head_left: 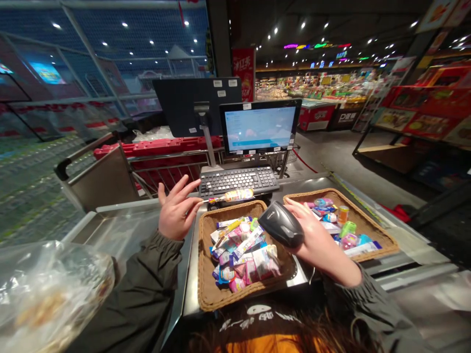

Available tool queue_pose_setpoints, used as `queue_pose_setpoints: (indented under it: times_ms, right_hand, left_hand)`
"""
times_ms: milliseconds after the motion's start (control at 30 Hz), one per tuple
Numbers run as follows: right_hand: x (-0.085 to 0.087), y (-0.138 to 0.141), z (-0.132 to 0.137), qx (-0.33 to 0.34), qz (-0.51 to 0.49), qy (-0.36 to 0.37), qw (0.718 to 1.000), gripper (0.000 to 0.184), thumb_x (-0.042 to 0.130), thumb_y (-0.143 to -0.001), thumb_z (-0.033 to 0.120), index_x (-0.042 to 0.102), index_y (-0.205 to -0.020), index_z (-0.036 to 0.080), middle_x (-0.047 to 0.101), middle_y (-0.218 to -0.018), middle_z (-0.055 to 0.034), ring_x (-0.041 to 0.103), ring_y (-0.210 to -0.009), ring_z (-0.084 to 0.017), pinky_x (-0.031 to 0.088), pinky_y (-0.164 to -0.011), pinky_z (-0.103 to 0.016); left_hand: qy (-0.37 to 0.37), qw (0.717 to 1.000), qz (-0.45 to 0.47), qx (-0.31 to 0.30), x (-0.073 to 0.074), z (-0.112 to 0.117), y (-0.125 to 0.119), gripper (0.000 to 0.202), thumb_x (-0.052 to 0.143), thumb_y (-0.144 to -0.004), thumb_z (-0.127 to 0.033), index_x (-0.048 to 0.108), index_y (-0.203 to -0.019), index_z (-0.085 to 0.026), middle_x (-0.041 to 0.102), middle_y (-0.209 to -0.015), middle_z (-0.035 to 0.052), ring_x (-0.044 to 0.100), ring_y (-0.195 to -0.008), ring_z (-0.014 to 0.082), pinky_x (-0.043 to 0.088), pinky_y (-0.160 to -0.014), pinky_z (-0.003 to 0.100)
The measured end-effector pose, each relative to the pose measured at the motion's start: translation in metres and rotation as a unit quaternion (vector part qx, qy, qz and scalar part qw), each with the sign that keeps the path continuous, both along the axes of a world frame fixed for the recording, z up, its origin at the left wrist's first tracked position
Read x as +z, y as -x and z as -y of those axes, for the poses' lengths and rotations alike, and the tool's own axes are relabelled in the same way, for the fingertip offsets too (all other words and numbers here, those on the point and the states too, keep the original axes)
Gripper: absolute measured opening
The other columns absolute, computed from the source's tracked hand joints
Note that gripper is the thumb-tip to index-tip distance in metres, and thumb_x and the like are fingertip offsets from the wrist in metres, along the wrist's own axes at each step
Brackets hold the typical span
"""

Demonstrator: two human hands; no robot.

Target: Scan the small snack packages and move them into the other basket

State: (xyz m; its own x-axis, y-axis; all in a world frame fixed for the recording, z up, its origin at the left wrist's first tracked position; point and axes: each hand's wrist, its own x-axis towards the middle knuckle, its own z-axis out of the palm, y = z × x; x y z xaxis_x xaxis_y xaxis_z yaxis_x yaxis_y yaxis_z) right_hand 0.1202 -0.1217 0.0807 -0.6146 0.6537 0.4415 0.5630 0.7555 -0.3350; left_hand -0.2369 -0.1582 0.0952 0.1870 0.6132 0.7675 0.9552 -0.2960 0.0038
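Note:
Between the thumb and a finger of my left hand (178, 211) is the thin stick of a wrapped lollipop (237, 195); the other fingers are spread. The lollipop's yellow-and-white head lies level, just in front of the keyboard (241, 180). My right hand (312, 235) is wrapped round a black barcode scanner (281, 224), its head pointing left over the near basket. That wicker basket (206, 305) holds a pile of small packaged sweets (245, 252). Partly behind my right hand stands a second wicker basket (390, 239) with more colourful small goods.
A lit screen (262, 126) and the back of a second monitor (189, 108) rise behind the keyboard. A clear plastic bag (51, 279) lies at the lower left. Beyond the counter is a trolley (165, 169); red shelves (423, 105) stand at the right.

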Motion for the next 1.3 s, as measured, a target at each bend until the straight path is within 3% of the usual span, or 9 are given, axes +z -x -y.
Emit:
queue_pose_setpoints:
  times_ms: [133,633,833,1000,1300]
  right_hand:
    - [0.0,0.0,0.004,-0.003,-0.011,0.002,1.0,0.062,0.064,-0.072,0.017,0.056,-0.133,0.021,0.06,-0.134,-0.0174,0.046,-0.136,-0.041,0.032,-0.111,-0.07]
    - [-0.003,-0.012,0.005,-0.017,-0.012,0.015,1.0,0.055,0.066,-0.071,0.018,0.061,-0.126,0.019,0.062,-0.13,-0.0164,0.047,-0.134,-0.04,0.035,-0.111,-0.067]
    - [-0.009,-0.02,-0.001,-0.019,-0.008,0.001,1.0,0.04,0.065,-0.074,0.023,0.067,-0.113,0.019,0.062,-0.131,-0.0166,0.048,-0.133,-0.041,0.038,-0.109,-0.066]
    - [-0.013,-0.026,-0.005,-0.019,-0.009,-0.005,1.0,0.038,0.066,-0.074,0.025,0.068,-0.111,0.018,0.063,-0.13,-0.016,0.049,-0.132,-0.041,0.039,-0.11,-0.063]
    - [-0.028,-0.024,-0.019,0.005,-0.011,0.027,1.0,0.042,0.067,-0.071,0.021,0.068,-0.113,0.018,0.065,-0.125,-0.0155,0.054,-0.127,-0.039,0.041,-0.109,-0.061]
  left_hand:
    - [0.001,1.0,0.006,-0.005,-0.001,-0.002,0.001,0.021,0.055,-0.093,-0.028,0.071,-0.08,-0.023,0.066,-0.133,0.0066,0.047,-0.138,0.0299,0.006,-0.122,0.058]
    - [0.035,0.999,0.028,-0.014,-0.017,-0.012,-0.006,0.021,0.054,-0.091,-0.028,0.07,-0.078,-0.024,0.066,-0.133,0.0055,0.046,-0.139,0.0291,0.004,-0.122,0.059]
    - [0.071,0.997,0.026,-0.016,-0.027,-0.015,-0.016,0.021,0.054,-0.091,-0.026,0.07,-0.078,-0.024,0.065,-0.134,0.006,0.046,-0.139,0.0288,0.004,-0.122,0.06]
    - [0.125,0.992,0.028,-0.022,-0.045,-0.018,-0.026,0.024,0.05,-0.093,-0.026,0.067,-0.077,-0.023,0.064,-0.135,0.0071,0.045,-0.14,0.0281,0.007,-0.12,0.064]
    - [0.216,0.975,0.038,-0.014,-0.093,-0.027,-0.028,0.028,0.047,-0.095,-0.029,0.068,-0.078,-0.022,0.063,-0.136,0.0102,0.045,-0.139,0.0316,0.011,-0.114,0.071]
